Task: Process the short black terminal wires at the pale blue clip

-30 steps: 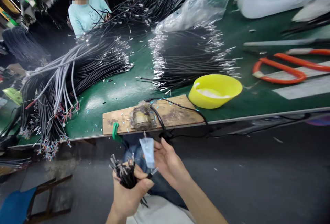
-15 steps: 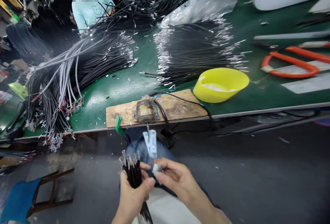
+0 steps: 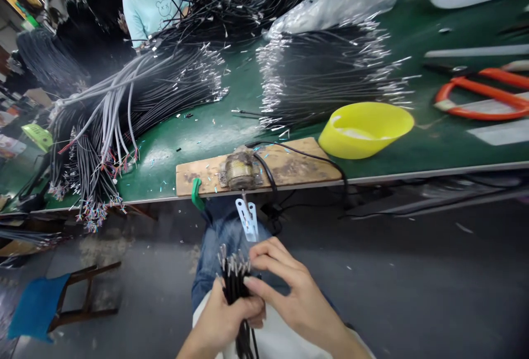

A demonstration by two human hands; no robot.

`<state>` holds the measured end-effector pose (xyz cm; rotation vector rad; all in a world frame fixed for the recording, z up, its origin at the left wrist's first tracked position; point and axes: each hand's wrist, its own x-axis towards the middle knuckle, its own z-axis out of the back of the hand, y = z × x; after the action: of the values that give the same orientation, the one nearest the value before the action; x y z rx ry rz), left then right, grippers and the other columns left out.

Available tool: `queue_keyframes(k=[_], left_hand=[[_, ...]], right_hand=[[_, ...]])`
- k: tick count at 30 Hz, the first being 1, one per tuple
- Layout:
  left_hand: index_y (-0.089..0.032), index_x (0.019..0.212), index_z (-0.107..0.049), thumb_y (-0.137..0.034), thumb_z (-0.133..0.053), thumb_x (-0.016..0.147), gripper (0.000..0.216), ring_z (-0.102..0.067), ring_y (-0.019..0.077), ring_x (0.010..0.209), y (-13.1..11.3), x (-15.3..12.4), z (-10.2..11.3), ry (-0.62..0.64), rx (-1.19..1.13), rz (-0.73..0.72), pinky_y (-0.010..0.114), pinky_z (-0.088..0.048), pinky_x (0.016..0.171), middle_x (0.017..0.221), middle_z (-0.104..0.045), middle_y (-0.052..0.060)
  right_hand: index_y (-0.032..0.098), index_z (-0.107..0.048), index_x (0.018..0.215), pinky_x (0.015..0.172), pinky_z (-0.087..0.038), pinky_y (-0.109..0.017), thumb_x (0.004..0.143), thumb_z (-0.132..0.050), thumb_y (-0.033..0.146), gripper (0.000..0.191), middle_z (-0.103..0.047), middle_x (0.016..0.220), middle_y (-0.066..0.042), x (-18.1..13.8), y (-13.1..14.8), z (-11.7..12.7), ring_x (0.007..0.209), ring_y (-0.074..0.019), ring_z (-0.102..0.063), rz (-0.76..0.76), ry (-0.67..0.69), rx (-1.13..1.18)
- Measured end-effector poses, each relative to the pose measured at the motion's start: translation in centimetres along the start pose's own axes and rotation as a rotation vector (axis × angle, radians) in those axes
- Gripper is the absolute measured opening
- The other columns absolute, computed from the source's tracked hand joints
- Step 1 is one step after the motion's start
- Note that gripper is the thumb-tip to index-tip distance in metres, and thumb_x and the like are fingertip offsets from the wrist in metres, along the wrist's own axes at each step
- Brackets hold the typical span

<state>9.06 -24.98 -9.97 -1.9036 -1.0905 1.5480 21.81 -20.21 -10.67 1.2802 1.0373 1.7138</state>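
My left hand (image 3: 225, 320) is closed round a small bundle of black wires (image 3: 235, 282) whose stripped metal tips point up. My right hand (image 3: 289, 287) sits against the bundle's right side, fingers curled, fingertips touching the wires near the tips. Just above the hands a pale blue clip-like tool (image 3: 248, 221) sticks up by my knee; I cannot tell which hand holds it. Both hands are over my lap, below the table edge.
A green table (image 3: 433, 150) carries large heaps of black and grey cables (image 3: 136, 100), a wooden board with a small metal device (image 3: 242, 172), a yellow bowl (image 3: 366, 128) and orange-handled shears (image 3: 479, 92). Another person in a light blue shirt (image 3: 155, 4) sits behind. A stool (image 3: 53, 304) stands at lower left.
My right hand has let go of the pale blue tool's end and come over onto the wire bundle. The bundle now stands more upright, and the view has shifted right.
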Motion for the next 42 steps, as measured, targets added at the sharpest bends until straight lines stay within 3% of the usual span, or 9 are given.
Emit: queue_keyframes(k=[4, 10, 16, 22, 30, 35, 42], left_hand=[[-0.015, 0.053, -0.053, -0.062, -0.068, 0.060, 0.049, -0.028, 0.0030, 0.034, -0.3, 0.0, 0.0, 0.004, 0.014, -0.053, 0.021, -0.021, 0.036, 0.041, -0.038, -0.005], [-0.018, 0.056, -0.044, -0.064, -0.070, 0.054, 0.053, -0.031, 0.0033, 0.035, -0.4, 0.2, -0.1, -0.081, 0.158, -0.061, 0.019, -0.021, 0.035, 0.041, -0.040, -0.006], [-0.017, 0.046, -0.042, -0.066, -0.068, 0.054, 0.056, -0.030, 0.0025, 0.036, -0.3, 0.4, 0.7, -0.113, 0.298, -0.049, 0.018, -0.022, 0.036, 0.039, -0.035, -0.007], [-0.018, 0.057, -0.047, -0.062, -0.074, 0.048, 0.052, -0.031, 0.0045, 0.035, 0.5, 0.7, 0.9, -0.103, 0.164, -0.031, 0.021, -0.024, 0.036, 0.041, -0.038, -0.007], [-0.016, 0.066, -0.057, -0.058, -0.078, 0.047, 0.051, -0.030, 0.0028, 0.032, 0.3, 0.9, 0.3, -0.204, 0.041, -0.118, 0.019, -0.023, 0.033, 0.042, -0.041, -0.007], [-0.015, 0.065, -0.056, -0.056, -0.078, 0.048, 0.049, -0.031, 0.0028, 0.033, 0.5, 1.0, 0.5, -0.229, 0.020, -0.128, 0.018, -0.025, 0.034, 0.041, -0.041, -0.008], [-0.017, 0.065, -0.052, -0.054, -0.079, 0.047, 0.049, -0.036, 0.0048, 0.038, 0.5, 0.9, 0.6, -0.335, 0.021, -0.117, 0.019, -0.030, 0.038, 0.046, -0.046, -0.006]], right_hand=[[0.021, -0.054, 0.061, 0.058, -0.044, -0.029, 0.080, -0.055, 0.018, 0.019, -0.057, 0.064, -0.002, 0.2, 0.0, -0.1, 0.064, -0.0176, -0.053, -0.003, -0.049, -0.006], [0.022, -0.062, 0.070, 0.065, -0.047, -0.033, 0.078, -0.058, 0.023, 0.009, -0.064, 0.074, -0.005, 0.3, -0.4, -0.1, 0.072, -0.0212, -0.057, -0.004, 0.002, -0.017], [0.023, -0.065, 0.075, 0.070, -0.048, -0.036, 0.077, -0.059, 0.025, 0.007, -0.067, 0.076, -0.006, 0.1, -0.9, -0.4, 0.073, -0.0229, -0.060, -0.021, -0.002, 0.018], [0.023, -0.062, 0.071, 0.078, -0.047, -0.041, 0.074, -0.061, 0.028, 0.005, -0.068, 0.073, -0.005, 0.1, -1.3, -0.7, 0.072, -0.0246, -0.062, -0.092, -0.023, 0.050], [0.022, -0.055, 0.058, 0.065, -0.046, -0.035, 0.078, -0.056, 0.026, 0.020, -0.060, 0.060, -0.003, 0.7, -0.7, -1.0, 0.060, -0.0204, -0.054, -0.104, -0.123, 0.093], [0.022, -0.051, 0.055, 0.056, -0.042, -0.032, 0.082, -0.049, 0.016, 0.028, -0.057, 0.057, -0.002, 0.9, -0.3, -1.2, 0.057, -0.0186, -0.051, 0.004, -0.170, 0.064], [0.021, -0.044, 0.060, 0.057, -0.037, -0.030, 0.078, -0.052, 0.006, 0.025, -0.048, 0.056, 0.000, 0.3, -0.2, -1.9, 0.059, -0.0171, -0.044, 0.172, -0.253, -0.267]])
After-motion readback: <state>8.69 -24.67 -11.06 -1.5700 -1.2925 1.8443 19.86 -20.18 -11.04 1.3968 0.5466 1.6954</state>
